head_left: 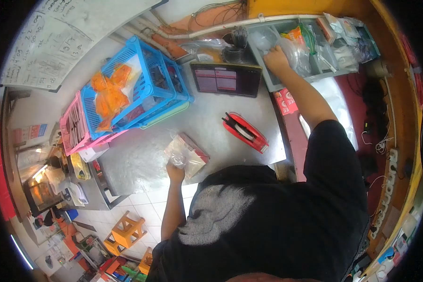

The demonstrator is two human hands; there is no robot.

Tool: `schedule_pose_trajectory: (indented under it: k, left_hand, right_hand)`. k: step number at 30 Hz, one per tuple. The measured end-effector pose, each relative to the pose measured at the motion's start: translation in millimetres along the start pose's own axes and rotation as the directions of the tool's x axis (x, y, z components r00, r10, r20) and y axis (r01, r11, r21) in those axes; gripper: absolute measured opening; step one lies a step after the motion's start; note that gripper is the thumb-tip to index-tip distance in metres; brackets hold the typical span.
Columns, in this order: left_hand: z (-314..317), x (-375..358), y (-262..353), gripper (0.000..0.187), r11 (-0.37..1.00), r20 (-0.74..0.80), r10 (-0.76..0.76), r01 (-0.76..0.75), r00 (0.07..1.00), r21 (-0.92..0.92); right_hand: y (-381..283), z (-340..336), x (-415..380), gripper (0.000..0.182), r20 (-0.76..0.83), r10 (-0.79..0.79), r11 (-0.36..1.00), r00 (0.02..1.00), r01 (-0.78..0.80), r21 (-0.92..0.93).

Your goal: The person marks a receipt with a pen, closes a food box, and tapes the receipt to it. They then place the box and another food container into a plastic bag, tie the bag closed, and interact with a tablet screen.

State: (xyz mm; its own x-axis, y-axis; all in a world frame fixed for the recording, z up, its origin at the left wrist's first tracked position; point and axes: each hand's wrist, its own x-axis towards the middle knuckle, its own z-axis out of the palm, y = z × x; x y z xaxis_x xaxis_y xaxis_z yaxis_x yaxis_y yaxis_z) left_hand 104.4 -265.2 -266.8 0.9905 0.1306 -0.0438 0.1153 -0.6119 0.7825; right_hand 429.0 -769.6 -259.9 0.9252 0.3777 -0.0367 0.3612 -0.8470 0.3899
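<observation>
Over the metal table, my left hand (176,172) has its fingers closed on a clear plastic bag (179,157). Beneath the bag lies a flat light-brown packet with a red edge (197,159). My right hand (276,61) reaches into a grey divided tray (270,81) at the back right. Its fingers are curled in, and whatever they pinch is too small to tell. Clear plastic bags (296,55) lie beside it, with a clear rounded plastic item (263,38) just behind.
A red tape dispenser-like device (245,132) sits on the metal table (148,171). A tablet (226,80) stands at the back. Blue baskets (148,70) with orange-filled bags (109,94) are on the left, beside a pink basket (70,124). A red-and-white box (285,101) lies by the tray.
</observation>
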Motion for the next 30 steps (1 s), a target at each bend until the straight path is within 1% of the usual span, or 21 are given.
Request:
schedule_pose_trajectory:
  k: [1,3,6,9,12,15,18,21,24,27,30]
  left_hand:
    - [1.2,-1.0,4.9,0.02,0.992,-0.028,-0.082,0.079,0.996,-0.097]
    - [4.5,-1.9,15.4,0.022,0.93,-0.062,-0.249,0.221,0.967,-0.293]
    - [2.8,-1.2,14.0,0.023,0.905,-0.056,-0.265,0.228,0.963,-0.36]
    - [-0.2,-4.6,13.3,0.025,0.831,0.025,-0.44,0.417,0.898,-0.368]
    - [4.6,-3.2,23.4,0.031,0.795,-0.015,-0.483,0.432,0.876,-0.426]
    - [2.3,-1.6,28.3,0.032,0.794,0.0,-0.491,0.447,0.871,-0.412]
    - [1.9,-0.5,26.7,0.032,0.783,0.013,-0.505,0.464,0.863,-0.415]
    - [2.8,-1.1,13.6,0.032,0.789,0.014,-0.49,0.451,0.871,-0.417]
    - [3.0,-3.5,12.5,0.03,0.77,0.01,-0.492,0.441,0.871,-0.461]
    - [-0.1,-5.2,16.8,0.028,0.709,0.022,-0.51,0.435,0.86,-0.555]
    - [-2.0,-7.1,10.2,0.027,0.707,0.049,-0.526,0.468,0.849,-0.531]
  right_hand:
    - [-0.7,0.5,-0.6,0.018,0.006,0.004,1.0,1.0,-0.004,0.011]
    - [-2.0,1.5,-1.7,0.018,0.017,0.011,0.999,1.0,-0.011,0.033]
    - [-3.9,3.0,0.2,0.018,-0.087,0.086,0.995,0.992,-0.082,0.055]
    - [-3.7,-9.0,-3.9,0.018,-0.067,0.108,0.994,0.992,-0.109,-0.006]
    - [-7.7,0.2,3.3,0.022,-0.015,0.115,0.992,0.993,-0.114,0.05]
    - [-9.8,2.9,2.6,0.022,-0.035,0.125,0.99,0.992,-0.123,0.063]
    - [-9.1,2.8,2.8,0.023,0.0,0.128,0.991,0.992,-0.127,0.047]
    - [-6.4,-1.9,4.5,0.017,-0.069,0.112,0.987,0.991,-0.103,0.122]
    - [-1.6,-10.0,5.3,0.013,-0.151,0.181,0.957,0.972,-0.139,0.256]
    - [4.1,-12.3,5.5,0.011,-0.157,0.267,0.878,0.951,-0.173,0.445]
    - [12.4,-56.0,-3.3,0.011,0.03,0.368,0.717,0.929,-0.305,0.626]
